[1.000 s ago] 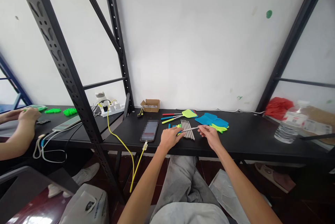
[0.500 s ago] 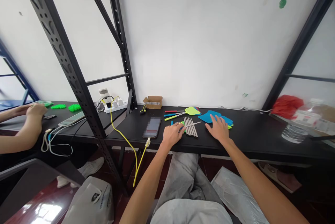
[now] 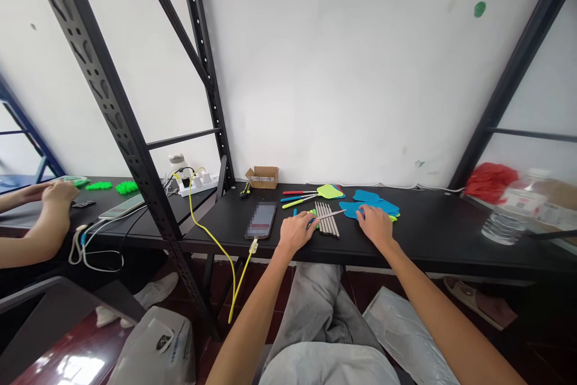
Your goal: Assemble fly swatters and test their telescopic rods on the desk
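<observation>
My left hand (image 3: 297,232) is closed on a thin metal fly swatter rod (image 3: 333,214), whose tip points right toward the blue pieces; its handle end is mostly hidden by my fingers. Under that rod lies a row of several silver rods (image 3: 328,226) with green and blue handles. My right hand (image 3: 377,226) has its fingers curled on the edge of a blue fly swatter head (image 3: 349,209). More blue heads (image 3: 366,196) lie fanned out behind it, with a bit of yellow-green at their right. Assembled fly swatters (image 3: 330,192) in yellow-green, blue and red rest farther back.
Left of my hands lies a phone (image 3: 261,220) with a yellow cable (image 3: 214,232). A small cardboard box (image 3: 262,178) stands near the wall. A plastic bottle (image 3: 509,211) and red bag (image 3: 489,182) are at right. Another person's arms (image 3: 40,217) are at far left, beyond the black post (image 3: 103,109).
My right hand's spread fingers have drawn in and curled onto the front blue head; a separate blue head now shows behind. My left hand keeps the rod in nearly the same place.
</observation>
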`<move>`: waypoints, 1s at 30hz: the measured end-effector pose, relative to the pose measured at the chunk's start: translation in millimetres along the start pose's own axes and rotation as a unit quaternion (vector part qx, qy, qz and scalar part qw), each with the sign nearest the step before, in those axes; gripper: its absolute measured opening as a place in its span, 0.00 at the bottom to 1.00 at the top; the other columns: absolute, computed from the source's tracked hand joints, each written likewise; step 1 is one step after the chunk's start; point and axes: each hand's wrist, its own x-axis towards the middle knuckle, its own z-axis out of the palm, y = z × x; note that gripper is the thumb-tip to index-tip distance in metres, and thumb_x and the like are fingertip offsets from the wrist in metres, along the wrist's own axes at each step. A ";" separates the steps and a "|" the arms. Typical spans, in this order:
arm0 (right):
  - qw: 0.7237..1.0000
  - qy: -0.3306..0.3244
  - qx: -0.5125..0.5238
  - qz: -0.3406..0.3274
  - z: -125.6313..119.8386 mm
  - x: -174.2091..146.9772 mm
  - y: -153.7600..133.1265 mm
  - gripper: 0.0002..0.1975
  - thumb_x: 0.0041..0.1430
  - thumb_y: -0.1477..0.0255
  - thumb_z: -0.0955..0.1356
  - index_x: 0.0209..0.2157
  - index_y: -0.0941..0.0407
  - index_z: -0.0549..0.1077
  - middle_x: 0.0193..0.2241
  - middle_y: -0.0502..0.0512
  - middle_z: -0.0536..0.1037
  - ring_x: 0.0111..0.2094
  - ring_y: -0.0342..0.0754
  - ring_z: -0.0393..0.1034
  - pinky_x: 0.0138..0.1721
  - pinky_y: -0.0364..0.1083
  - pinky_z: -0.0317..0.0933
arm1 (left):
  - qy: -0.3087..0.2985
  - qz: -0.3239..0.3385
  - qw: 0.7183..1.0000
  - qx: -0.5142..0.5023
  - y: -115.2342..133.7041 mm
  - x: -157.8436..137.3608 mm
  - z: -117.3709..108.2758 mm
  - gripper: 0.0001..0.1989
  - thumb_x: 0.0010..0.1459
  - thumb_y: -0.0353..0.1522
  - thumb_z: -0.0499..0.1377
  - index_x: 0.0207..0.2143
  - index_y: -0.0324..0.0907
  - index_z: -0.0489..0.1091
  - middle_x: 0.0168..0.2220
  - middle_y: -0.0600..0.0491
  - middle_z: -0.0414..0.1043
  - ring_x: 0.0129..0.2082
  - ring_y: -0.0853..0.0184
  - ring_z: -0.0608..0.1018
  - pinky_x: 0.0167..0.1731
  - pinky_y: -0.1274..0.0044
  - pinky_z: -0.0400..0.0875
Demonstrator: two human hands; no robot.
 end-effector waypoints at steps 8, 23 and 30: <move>0.999 -0.022 0.026 0.002 8.1 1.7 4.1 0.39 0.55 0.45 0.63 0.57 0.60 0.66 0.49 0.70 0.74 0.51 0.69 0.63 0.47 0.59 0.55 | 0.004 0.001 1.000 -0.006 -0.1 0.0 0.7 0.20 0.66 0.47 0.43 0.44 0.50 0.70 0.40 0.52 0.75 0.37 0.64 0.77 0.31 0.78 0.62; 0.996 0.076 0.022 0.046 -15.3 -6.6 -10.3 0.21 0.68 0.65 0.55 0.48 0.59 0.74 0.33 0.66 0.78 0.36 0.58 0.72 0.34 0.49 0.58 | 0.003 0.001 1.000 -0.003 1.2 -0.3 -1.5 0.22 0.66 0.47 0.42 0.44 0.49 0.71 0.40 0.51 0.75 0.37 0.64 0.77 0.31 0.78 0.62; 0.958 0.138 0.188 0.166 -16.7 -3.3 2.8 0.14 0.57 0.68 0.63 0.39 0.58 0.76 0.30 0.62 0.80 0.32 0.57 0.74 0.36 0.51 0.62 | 0.006 0.003 1.000 -0.006 0.5 0.2 -0.5 0.21 0.66 0.48 0.43 0.44 0.50 0.71 0.40 0.51 0.75 0.37 0.63 0.77 0.31 0.78 0.62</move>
